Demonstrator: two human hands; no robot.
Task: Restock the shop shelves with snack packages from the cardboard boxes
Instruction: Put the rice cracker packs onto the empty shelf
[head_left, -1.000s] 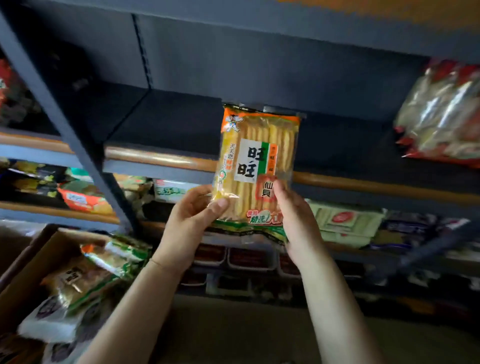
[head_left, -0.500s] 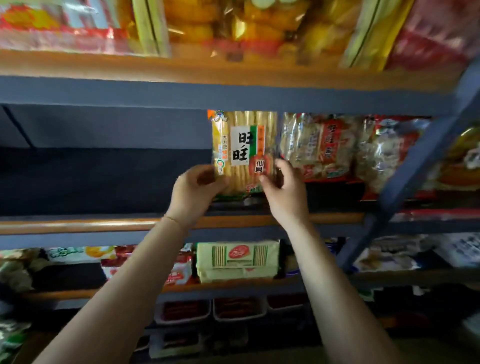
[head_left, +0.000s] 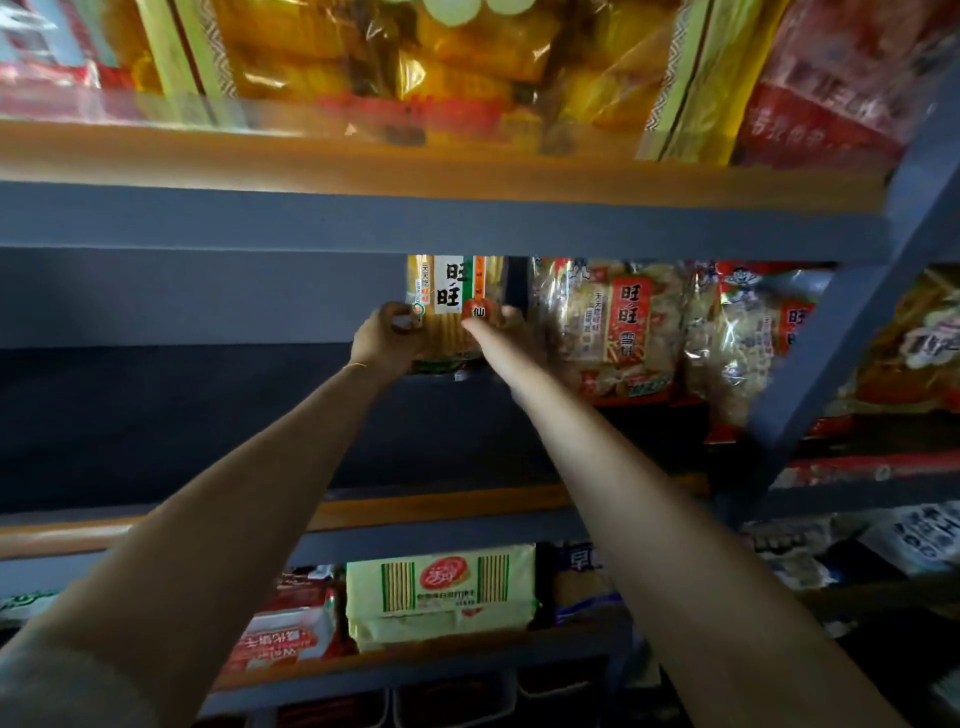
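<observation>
A yellow rice-cracker packet (head_left: 448, 322) with a white label stands upright at the back of the dark middle shelf (head_left: 208, 415). My left hand (head_left: 387, 338) grips its left edge and my right hand (head_left: 506, 338) grips its right edge. Both arms reach deep into the shelf. The packet's top is hidden behind the blue shelf beam (head_left: 441, 218). Just to its right stand red-labelled rice-cracker packets (head_left: 613, 332). No cardboard box is in view.
The top shelf (head_left: 415, 161) holds large yellow and red bags. A slanted blue brace (head_left: 852, 322) crosses the right side. The shelf below carries a pale green packet (head_left: 441, 592) and red packets (head_left: 280, 629). The middle shelf's left part is dark and bare.
Both hands have pushed the yellow packet up and deeper into the middle shelf, beside the red packets. The view has tilted upward, and the cardboard box seen earlier is out of frame.
</observation>
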